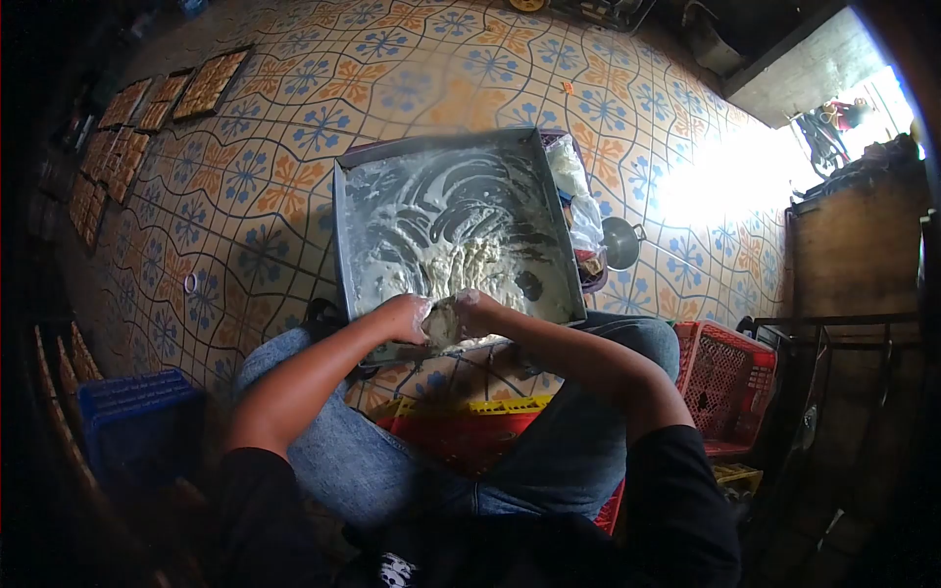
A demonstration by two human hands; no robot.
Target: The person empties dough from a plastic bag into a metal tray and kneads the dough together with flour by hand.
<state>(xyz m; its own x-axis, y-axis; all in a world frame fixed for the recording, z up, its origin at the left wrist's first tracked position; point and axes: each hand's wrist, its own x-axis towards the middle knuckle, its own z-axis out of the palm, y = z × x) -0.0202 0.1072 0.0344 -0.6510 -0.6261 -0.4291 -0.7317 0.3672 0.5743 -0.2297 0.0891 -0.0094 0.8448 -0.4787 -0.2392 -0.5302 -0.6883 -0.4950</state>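
Note:
A large square metal tray (340,211) lies in front of my knees, its floor smeared with pale, wet dough (461,265). The dough is heaped in ridges towards the near side, and curved streaks mark the far half. My left hand (404,318) is at the tray's near edge, its fingers curled into dough and coated white. Close beside it, my right hand (477,312) is also closed in the dough, with white on its knuckles. A greyish-white mass sits between the two hands. The fingertips of both are partly hidden.
Right of the tray are plastic bags (580,211) in a dark crate and a metal pot (621,243). A red crate (723,387) stands by my right knee, a blue crate (137,421) at left. Trays of baked-looking pieces (211,83) lie on the tiled floor (284,186).

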